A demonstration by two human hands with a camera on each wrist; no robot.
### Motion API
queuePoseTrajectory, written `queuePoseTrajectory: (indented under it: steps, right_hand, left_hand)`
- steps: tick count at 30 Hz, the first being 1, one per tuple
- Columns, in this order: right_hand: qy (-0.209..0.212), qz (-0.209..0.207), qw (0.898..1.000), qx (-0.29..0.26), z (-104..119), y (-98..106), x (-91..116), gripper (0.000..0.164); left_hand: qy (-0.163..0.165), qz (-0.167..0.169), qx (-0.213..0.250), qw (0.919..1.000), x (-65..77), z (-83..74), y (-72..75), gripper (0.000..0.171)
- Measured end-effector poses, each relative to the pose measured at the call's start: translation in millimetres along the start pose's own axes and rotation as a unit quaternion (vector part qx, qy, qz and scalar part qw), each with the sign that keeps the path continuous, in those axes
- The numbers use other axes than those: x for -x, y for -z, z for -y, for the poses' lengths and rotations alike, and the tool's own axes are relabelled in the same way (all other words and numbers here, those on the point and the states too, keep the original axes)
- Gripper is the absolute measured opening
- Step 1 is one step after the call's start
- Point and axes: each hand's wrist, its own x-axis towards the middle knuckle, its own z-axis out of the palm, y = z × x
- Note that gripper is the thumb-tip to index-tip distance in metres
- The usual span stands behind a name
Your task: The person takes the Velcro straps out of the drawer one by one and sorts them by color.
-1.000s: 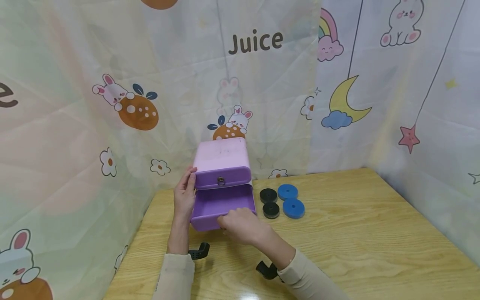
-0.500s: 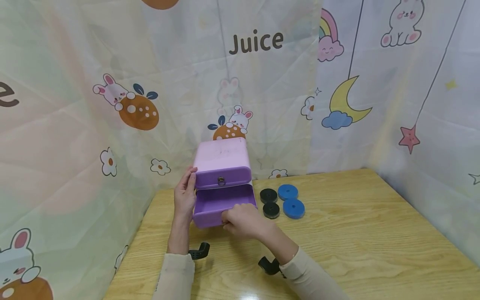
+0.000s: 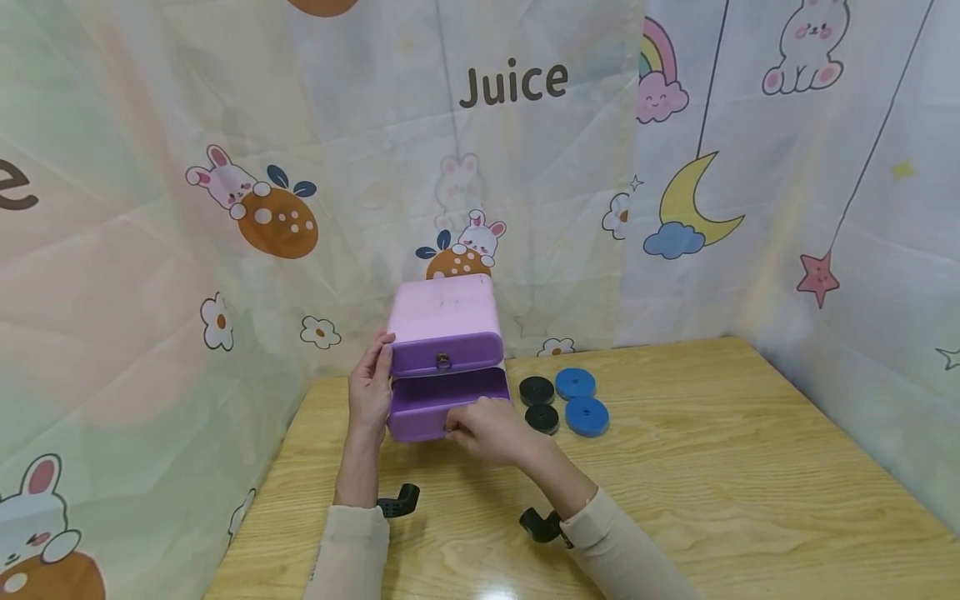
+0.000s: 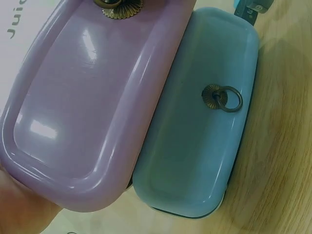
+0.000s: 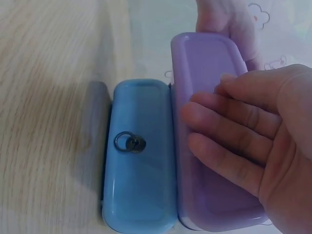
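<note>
A pink cabinet (image 3: 446, 307) stands on the table, its purple upper drawer (image 3: 411, 358) closed. Below, a purple lower drawer (image 3: 418, 425) is pulled partly out, with no item visible inside. My left hand (image 3: 367, 398) rests along the cabinet's left side, fingers straight. At the front of the lower drawer, my right hand (image 3: 487, 429) pinches with thumb and curled index; what lies between them is hidden. Both wrist views differ: a purple front (image 4: 83, 97) sits above a light-blue front (image 4: 195, 126) with a bare ring pull (image 4: 233, 100), and my right hand (image 5: 243, 122) covers the purple one.
Right of the cabinet lie two black discs (image 3: 537, 391) and two blue discs (image 3: 587, 416), each with a centre hole. Patterned curtains (image 3: 360, 192) enclose the wooden table (image 3: 712, 467) at the back and sides. A black attachment (image 3: 399, 502) juts out at the left wrist.
The lower drawer has slid inward, away from me, and my right hand has moved forward with it. My left hand has stayed at the cabinet's side. The discs have not moved.
</note>
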Motion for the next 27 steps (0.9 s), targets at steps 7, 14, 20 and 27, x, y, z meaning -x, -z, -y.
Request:
queuePoseTrajectory:
  steps: [7,14,20,27]
  right_hand:
    - [0.002,-0.012,1.0,-0.016,-3.4,-1.5,-0.7,0.006]
    - [0.003,-0.02,0.999,-0.037,-5.9,-3.8,-1.1,0.006]
    - [0.001,-0.026,0.999,-0.034,-6.3,-4.4,-1.1,0.006]
    - [-0.001,-0.026,0.999,-0.037,-6.7,-4.7,-0.8,0.006]
  left_hand:
    - [0.003,-0.001,0.002,1.0,-0.1,0.2,0.5,0.04]
    - [0.006,0.001,0.002,1.0,-0.4,-0.2,0.3,0.04]
    - [0.006,-0.002,-0.001,1.0,-0.1,-0.2,0.1,0.039]
    - [0.006,-0.002,-0.003,1.0,-0.8,1.2,0.8,0.038]
